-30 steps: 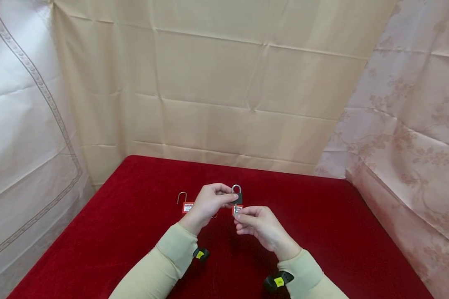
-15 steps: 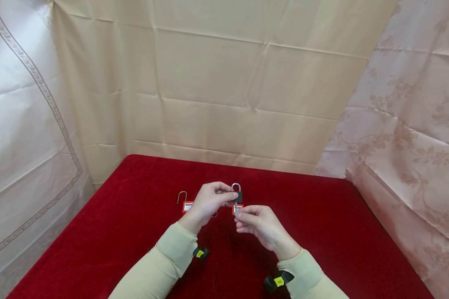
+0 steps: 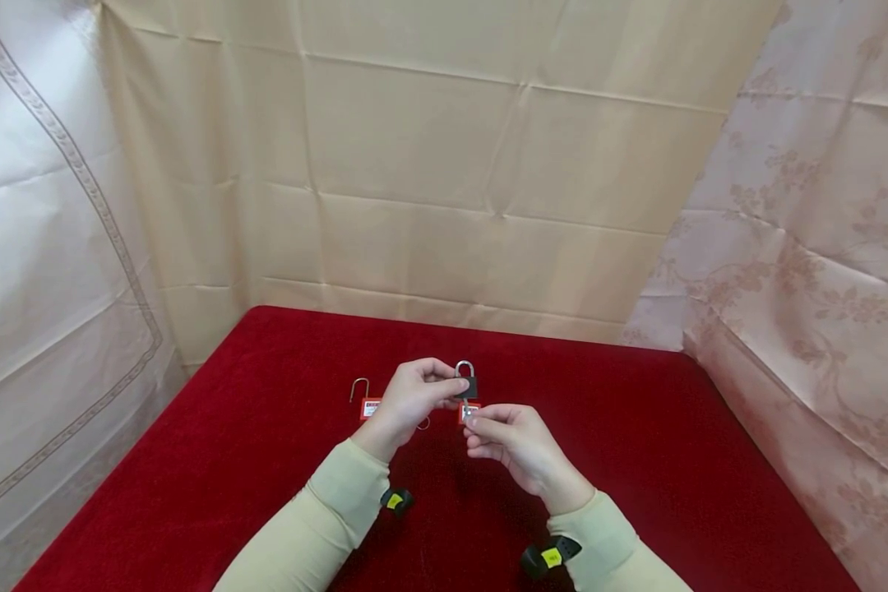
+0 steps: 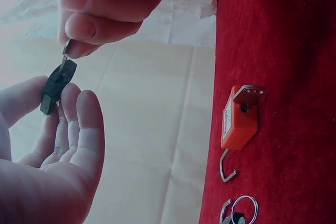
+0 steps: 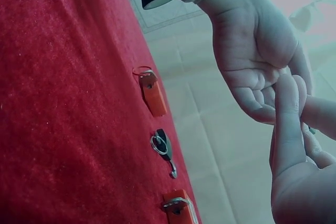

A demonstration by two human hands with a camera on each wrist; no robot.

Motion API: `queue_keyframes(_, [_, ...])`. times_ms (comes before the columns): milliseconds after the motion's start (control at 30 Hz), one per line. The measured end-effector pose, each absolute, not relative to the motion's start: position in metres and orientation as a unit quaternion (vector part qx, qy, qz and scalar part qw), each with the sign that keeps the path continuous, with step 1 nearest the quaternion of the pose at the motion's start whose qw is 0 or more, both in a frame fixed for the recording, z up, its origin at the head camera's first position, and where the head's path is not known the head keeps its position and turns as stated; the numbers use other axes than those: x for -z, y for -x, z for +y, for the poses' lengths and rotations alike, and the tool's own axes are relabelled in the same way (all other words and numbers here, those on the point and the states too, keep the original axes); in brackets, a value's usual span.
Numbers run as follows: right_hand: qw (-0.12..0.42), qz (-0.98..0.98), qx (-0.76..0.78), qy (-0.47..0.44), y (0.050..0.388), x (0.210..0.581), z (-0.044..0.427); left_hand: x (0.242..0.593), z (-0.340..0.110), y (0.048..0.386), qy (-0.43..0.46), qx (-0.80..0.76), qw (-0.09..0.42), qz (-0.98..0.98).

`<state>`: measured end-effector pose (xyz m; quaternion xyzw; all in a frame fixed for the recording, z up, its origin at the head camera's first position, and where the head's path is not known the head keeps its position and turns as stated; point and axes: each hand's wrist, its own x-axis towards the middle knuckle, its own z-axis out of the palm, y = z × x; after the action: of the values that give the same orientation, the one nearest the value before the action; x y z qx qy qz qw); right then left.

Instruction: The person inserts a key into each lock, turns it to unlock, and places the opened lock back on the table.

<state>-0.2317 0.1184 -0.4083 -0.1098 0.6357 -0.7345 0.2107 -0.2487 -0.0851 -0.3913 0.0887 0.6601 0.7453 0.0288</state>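
My left hand (image 3: 407, 400) grips a small black padlock (image 3: 468, 388) between thumb and fingers, its silver shackle pointing up. Below it my right hand (image 3: 521, 448) pinches a silver key (image 4: 64, 62) whose blade meets the underside of the padlock. In the left wrist view the padlock's keyed end faces the right hand's fingertips. The right wrist view has both hands close together, with the padlock mostly hidden behind fingers.
On the red cloth-covered table (image 3: 599, 395) lie a red padlock (image 3: 371, 409) with its shackle raised, another red padlock (image 3: 474, 408), and a black padlock (image 5: 165, 146) with a key ring between them. Pale curtains (image 3: 444, 164) surround the table.
Both hands have shifted very slightly up and left in the head view, with the padlock and key. The padlocks on the table have not moved.
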Motion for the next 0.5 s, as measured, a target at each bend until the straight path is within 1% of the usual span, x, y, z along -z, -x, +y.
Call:
queue_keyframes(167, [0.207, 0.629, 0.74, 0.117, 0.231, 0.4095, 0.1164, 0.3924, -0.0849, 0.2489, -0.086, -0.747, 0.033, 0.658])
queue_keyframes(500, [0.172, 0.645, 0.733, 0.129, 0.2291, 0.4081, 0.1148, 0.3938, -0.0837, 0.2499, -0.073, -0.761, 0.038, 0.644])
